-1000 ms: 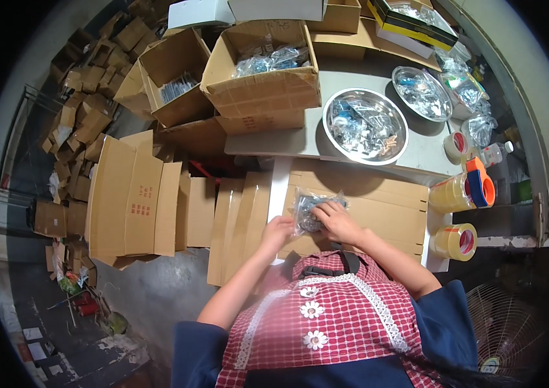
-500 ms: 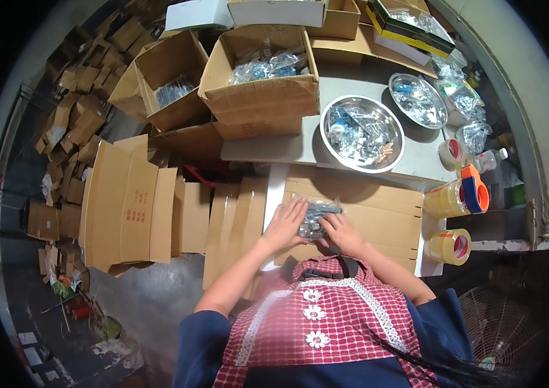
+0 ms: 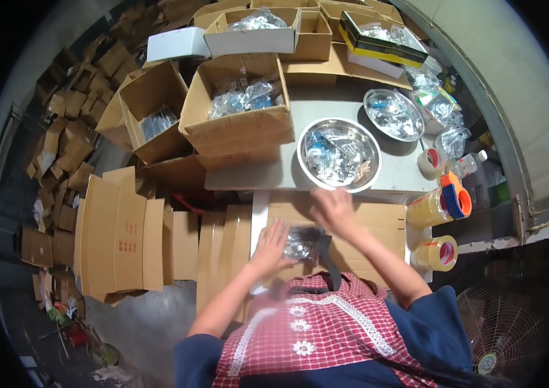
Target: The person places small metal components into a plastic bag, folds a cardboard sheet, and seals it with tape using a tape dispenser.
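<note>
A clear plastic bag of small metal and dark parts [image 3: 303,246] lies on the flat cardboard [image 3: 378,227] in front of me. My left hand [image 3: 269,251] rests against the bag's left side, fingers stretched out and thumb apart. Beyond the bag, my right hand [image 3: 335,213] is raised near the front rim of a steel bowl [image 3: 303,173]. Motion smears its fingers, so I cannot see whether they hold anything. The bowl contains small bagged parts and loose hardware. A dark strap [image 3: 331,264] hangs beside the bag, close to my apron.
A second steel bowl [image 3: 370,123] stands behind on the pale table [image 3: 235,178]. Open cartons [image 3: 239,132] of bagged parts fill the back left. Rolls of clear tape [image 3: 436,253] and an orange-and-blue tape dispenser [image 3: 456,196] stand at the right. Folded cartons [image 3: 119,239] lean at the left.
My right hand has left the bag and moved up and away toward the bowl. My left hand stays at the bag's left side. The whole view has shifted slightly.
</note>
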Motion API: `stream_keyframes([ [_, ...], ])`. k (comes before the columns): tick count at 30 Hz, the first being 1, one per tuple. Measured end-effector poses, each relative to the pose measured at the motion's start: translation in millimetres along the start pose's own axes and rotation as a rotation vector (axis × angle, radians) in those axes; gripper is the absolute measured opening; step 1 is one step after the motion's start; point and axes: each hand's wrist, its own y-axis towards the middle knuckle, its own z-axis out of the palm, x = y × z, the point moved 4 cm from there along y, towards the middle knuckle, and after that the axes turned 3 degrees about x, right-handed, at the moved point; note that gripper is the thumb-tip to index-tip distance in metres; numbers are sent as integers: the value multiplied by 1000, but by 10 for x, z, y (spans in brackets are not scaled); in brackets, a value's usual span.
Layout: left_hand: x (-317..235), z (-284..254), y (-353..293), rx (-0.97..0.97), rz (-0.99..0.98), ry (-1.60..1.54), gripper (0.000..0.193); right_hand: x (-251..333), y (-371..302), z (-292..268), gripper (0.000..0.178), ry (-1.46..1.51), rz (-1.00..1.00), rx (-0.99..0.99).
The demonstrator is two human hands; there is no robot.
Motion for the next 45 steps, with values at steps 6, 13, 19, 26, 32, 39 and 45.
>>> stream_keyframes([
  [6,-19,-117,0,-95,-54,-84,96,-1545,782,-29,52,-63,509,54],
  [13,115,-163,-230,-232,-263,-250,53,-1929,946,-224,26,129,561,-17],
  [19,200,-198,-545,-466,-526,-616,38,-1586,475,-555,11,1078,589,-428],
  [26,-558,-897,229,-406,-360,-1525,43,-357,-157,-485,18,1444,751,-81],
  [32,-766,-952,342,-211,-300,-1738,38,132,-363,-370,19,1665,784,16],
  [39,-682,-851,144,-397,-483,-1884,26,383,-411,-368,35,947,448,131],
  [45,-575,-662,74,-447,-478,-1913,22,658,-344,-614,46,647,242,90],
])
